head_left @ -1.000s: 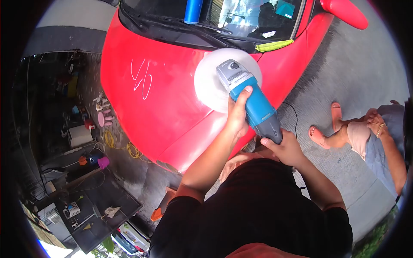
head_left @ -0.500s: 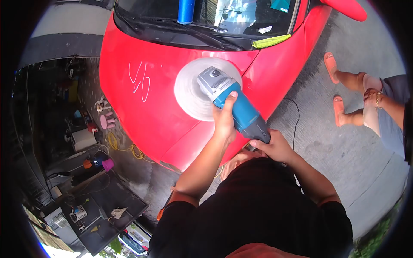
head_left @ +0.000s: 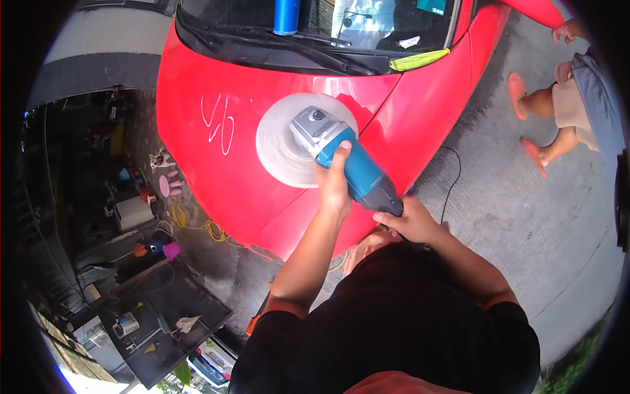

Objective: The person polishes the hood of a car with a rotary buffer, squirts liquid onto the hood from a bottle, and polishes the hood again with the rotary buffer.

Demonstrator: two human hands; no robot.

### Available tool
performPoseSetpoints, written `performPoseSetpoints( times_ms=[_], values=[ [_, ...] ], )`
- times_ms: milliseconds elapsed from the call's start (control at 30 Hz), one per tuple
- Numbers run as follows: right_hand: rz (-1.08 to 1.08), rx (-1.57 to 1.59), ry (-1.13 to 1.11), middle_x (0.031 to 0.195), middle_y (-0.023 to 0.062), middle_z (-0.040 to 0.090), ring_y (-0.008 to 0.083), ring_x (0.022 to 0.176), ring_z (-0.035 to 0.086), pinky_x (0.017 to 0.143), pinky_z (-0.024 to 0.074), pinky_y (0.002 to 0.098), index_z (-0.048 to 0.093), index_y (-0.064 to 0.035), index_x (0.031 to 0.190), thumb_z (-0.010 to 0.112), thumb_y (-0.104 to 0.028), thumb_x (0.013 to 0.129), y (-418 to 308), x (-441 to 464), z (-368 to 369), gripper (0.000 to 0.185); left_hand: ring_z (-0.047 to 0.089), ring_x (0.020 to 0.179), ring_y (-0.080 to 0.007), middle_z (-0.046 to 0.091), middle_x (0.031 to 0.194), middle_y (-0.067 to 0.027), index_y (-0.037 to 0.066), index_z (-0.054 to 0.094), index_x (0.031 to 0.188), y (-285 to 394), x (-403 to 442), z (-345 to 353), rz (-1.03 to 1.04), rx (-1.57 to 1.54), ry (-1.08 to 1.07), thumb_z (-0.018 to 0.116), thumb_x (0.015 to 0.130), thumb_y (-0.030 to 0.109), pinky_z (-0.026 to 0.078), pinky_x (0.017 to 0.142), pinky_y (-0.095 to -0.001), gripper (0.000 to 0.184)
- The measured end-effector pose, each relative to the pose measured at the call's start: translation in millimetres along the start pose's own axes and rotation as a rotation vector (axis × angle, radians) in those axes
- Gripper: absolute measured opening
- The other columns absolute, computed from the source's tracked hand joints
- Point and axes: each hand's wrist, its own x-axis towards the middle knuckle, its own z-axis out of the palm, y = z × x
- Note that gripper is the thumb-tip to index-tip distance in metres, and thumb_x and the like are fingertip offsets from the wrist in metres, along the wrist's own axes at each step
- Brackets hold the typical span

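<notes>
A blue and grey power polisher (head_left: pixel 358 172) lies across the red car hood (head_left: pixel 216 180). Its round white pad (head_left: pixel 275 146) is flat against the paint and looks blurred, as if spinning. My left hand (head_left: pixel 335 185) is wrapped round the blue body near the metal head, thumb on top. At the dark rear end, my right hand (head_left: pixel 415 222) grips the handle; part of its fingers is hidden beneath. White squiggly marks (head_left: pixel 219 125) show on the hood left of the pad.
A blue can (head_left: pixel 286 16) and a yellow-green cloth (head_left: pixel 420 60) rest by the windshield. A black cord (head_left: pixel 457 172) runs over the concrete at right, where a person in orange slippers (head_left: pixel 518 96) stands. A dark table (head_left: pixel 164 322) with small tools is lower left.
The polisher and both my hands have shifted slightly left across the hood. The person on the right has moved their legs and arm. The view has tilted a little.
</notes>
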Motion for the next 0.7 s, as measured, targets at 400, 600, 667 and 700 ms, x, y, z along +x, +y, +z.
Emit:
performPoseSetpoints(
  times_ms=[400, 600, 667, 700],
  values=[
    [0.05, 0.134, -0.081, 0.086, 0.0139, 0.077, 0.0227, 0.08, 0.075, 0.079, 0.0591, 0.0426, 0.073, 0.0046, 0.109, 0.087, -0.038, 0.092, -10, 11, 2, 0.048, 0.067, 0.109, -0.0232, 0.063, 0.128, -0.0117, 0.005, 0.051, 0.144, 2, 10, -7, 0.015, 0.007, -0.002, 0.082, 0.094, 0.038, 0.059, 0.093, -0.0412, 0.067],
    [-0.117, -0.052, 0.132, 0.085, 0.0198, 0.075, 0.0337, 0.08, 0.077, 0.074, 0.058, 0.0459, 0.072, 0.0058, 0.106, 0.088, -0.044, 0.089, -8, 12, 13, 0.055, 0.069, 0.11, -0.03, 0.068, 0.121, -0.013, 0.004, 0.057, 0.138, -3, 29, -23, -0.07, -0.005, -0.14, 0.076, 0.092, 0.063, 0.059, 0.098, -0.0494, 0.077],
    [-0.135, -0.181, 0.207, 0.086, 0.0224, 0.074, 0.0384, 0.081, 0.077, 0.074, 0.0576, 0.0466, 0.072, 0.006, 0.106, 0.088, -0.047, 0.087, -4, 16, 19, 0.059, 0.07, 0.108, -0.0308, 0.068, 0.121, -0.0138, 0.004, 0.057, 0.137, -3, 29, -25, -0.065, -0.042, -0.208, 0.072, 0.092, 0.067, 0.058, 0.098, -0.0494, 0.079],
    [-0.128, -0.229, 0.223, 0.086, 0.0237, 0.074, 0.0403, 0.082, 0.076, 0.074, 0.0575, 0.0468, 0.072, 0.0062, 0.107, 0.088, -0.048, 0.087, -4, 18, 22, 0.06, 0.07, 0.106, -0.0301, 0.068, 0.119, -0.0134, 0.004, 0.057, 0.137, -1, 26, -24, -0.062, -0.088, -0.234, 0.073, 0.092, 0.065, 0.058, 0.096, -0.0484, 0.077]
  ],
)
